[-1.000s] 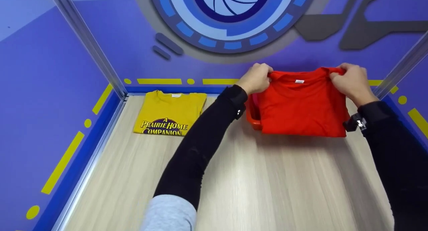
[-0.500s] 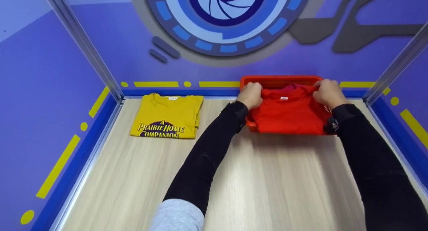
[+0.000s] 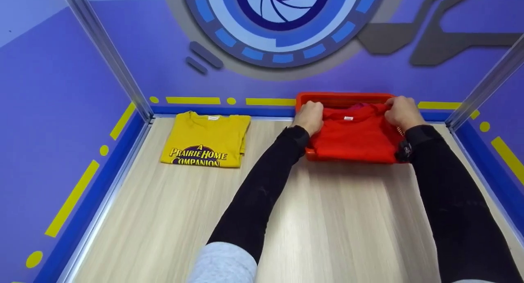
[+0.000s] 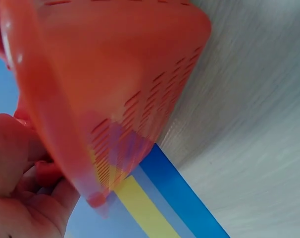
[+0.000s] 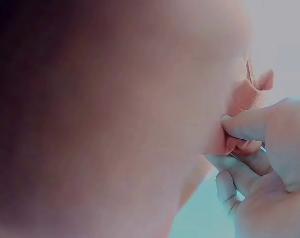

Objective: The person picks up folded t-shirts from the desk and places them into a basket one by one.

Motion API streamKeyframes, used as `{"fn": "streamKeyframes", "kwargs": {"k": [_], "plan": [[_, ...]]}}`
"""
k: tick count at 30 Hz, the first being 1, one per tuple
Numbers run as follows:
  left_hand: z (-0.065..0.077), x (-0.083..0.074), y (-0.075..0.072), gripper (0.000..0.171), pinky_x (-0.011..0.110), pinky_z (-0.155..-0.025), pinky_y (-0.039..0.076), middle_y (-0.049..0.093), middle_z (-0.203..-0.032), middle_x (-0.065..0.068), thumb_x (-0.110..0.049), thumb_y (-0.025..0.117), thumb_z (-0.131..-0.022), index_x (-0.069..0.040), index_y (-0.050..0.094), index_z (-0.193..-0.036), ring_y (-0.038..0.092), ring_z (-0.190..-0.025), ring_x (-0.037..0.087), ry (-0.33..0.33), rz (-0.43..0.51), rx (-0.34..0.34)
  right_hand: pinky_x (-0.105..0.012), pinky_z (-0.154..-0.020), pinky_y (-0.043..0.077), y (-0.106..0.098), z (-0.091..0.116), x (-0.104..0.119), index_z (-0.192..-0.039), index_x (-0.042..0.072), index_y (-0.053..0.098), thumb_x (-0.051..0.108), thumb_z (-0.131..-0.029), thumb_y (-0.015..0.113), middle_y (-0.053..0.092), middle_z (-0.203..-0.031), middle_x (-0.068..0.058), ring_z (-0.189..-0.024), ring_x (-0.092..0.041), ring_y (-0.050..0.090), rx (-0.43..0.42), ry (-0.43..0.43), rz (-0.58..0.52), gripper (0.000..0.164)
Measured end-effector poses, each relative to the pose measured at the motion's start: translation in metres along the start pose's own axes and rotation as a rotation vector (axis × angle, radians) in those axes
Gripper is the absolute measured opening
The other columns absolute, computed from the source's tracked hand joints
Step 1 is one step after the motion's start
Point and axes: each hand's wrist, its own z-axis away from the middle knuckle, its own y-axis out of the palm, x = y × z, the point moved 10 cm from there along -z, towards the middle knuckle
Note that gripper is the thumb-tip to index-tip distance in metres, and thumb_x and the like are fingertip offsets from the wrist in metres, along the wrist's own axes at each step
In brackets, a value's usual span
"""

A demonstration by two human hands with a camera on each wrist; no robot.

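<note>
1. Purple-blue wall (image 3: 159,66) with printed yellow dashes; stands just behind the red basket.
2. Desk (image 3: 327,225), pale wood grain; runs beneath the basket and out in front of it.
3. Red basket (image 3: 344,96), slotted sides; near the wall's foot, rear rim in sight.
4. Red T-shirt (image 3: 352,137), folded; lies at the basket's mouth, collar toward the rear rim. Cannot tell whether its front edge sits inside the basket or over the front rim.
5. Yellow T-shirt (image 3: 204,137), folded, lettering up; flat, left of the basket and well apart from it.
6. Left hand (image 3: 309,117), at the basket's left side: grip clamped on the red T-shirt's left shoulder.
7. Right hand (image 3: 404,112), at the basket's right side: grip pinches the other shoulder, thumb against fingers.
8. Magenta cloth (image 3: 360,106), mostly hidden; inside the basket, behind the red collar.
9. White label (image 3: 348,118) at the red collar, within the basket's width.
</note>
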Motion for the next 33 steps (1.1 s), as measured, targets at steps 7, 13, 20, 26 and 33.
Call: {"fn": "streamKeyframes", "kwargs": {"k": [7,13,20,26,33], "plan": [[-0.004,0.001,0.004,0.008,0.028,-0.077,0.057,0.074,-0.102,0.003,-0.015,0.067,-0.091,-0.013,0.072,-0.098,0.071,-0.09,0.017,-0.014,-0.038,-0.003,-0.064,-0.107,0.035,0.002,-0.006,0.003,-0.124,-0.005,0.062,0.004,-0.084,0.049,0.054,-0.128,-0.036,-0.125,-0.057,0.039,0.029,0.037,0.008,0.043],[-0.006,0.005,0.003,0.009,0.028,-0.075,0.056,0.073,-0.102,0.004,-0.015,0.066,-0.092,-0.013,0.071,-0.099,0.07,-0.088,0.017,-0.03,-0.035,-0.003,-0.063,-0.106,0.036,0.0,-0.01,0.005,-0.125,-0.004,0.062,0.003,-0.084,0.048,0.054,-0.128,-0.035,-0.124,-0.056,0.04,0.02,0.029,-0.004,0.044],[-0.008,0.008,0.0,0.005,0.026,-0.069,0.051,0.071,-0.093,0.002,-0.014,0.065,-0.093,-0.014,0.069,-0.091,0.065,-0.078,0.013,-0.043,0.017,0.011,-0.062,-0.104,0.038,-0.012,-0.014,0.012,-0.123,-0.003,0.064,0.002,-0.083,0.046,0.058,-0.125,-0.035,-0.123,-0.056,0.043,-0.048,-0.012,-0.002,0.044],[-0.009,0.008,-0.001,0.005,0.026,-0.071,0.052,0.072,-0.098,0.003,-0.015,0.065,-0.094,-0.013,0.069,-0.095,0.066,-0.081,0.014,-0.039,0.028,0.019,-0.062,-0.105,0.038,-0.004,-0.017,0.011,-0.124,-0.002,0.064,0.003,-0.083,0.045,0.056,-0.128,-0.035,-0.123,-0.056,0.044,-0.011,-0.008,0.007,0.045],[-0.013,0.01,-0.004,0.01,0.028,-0.078,0.054,0.073,-0.105,0.004,-0.014,0.063,-0.094,-0.014,0.069,-0.102,0.068,-0.091,0.017,-0.04,0.062,-0.014,-0.061,-0.109,0.036,-0.002,-0.018,0.006,-0.133,0.001,0.06,0.006,-0.088,0.04,0.053,-0.137,-0.033,-0.128,-0.052,0.043,-0.038,0.052,-0.045,0.049]]}}
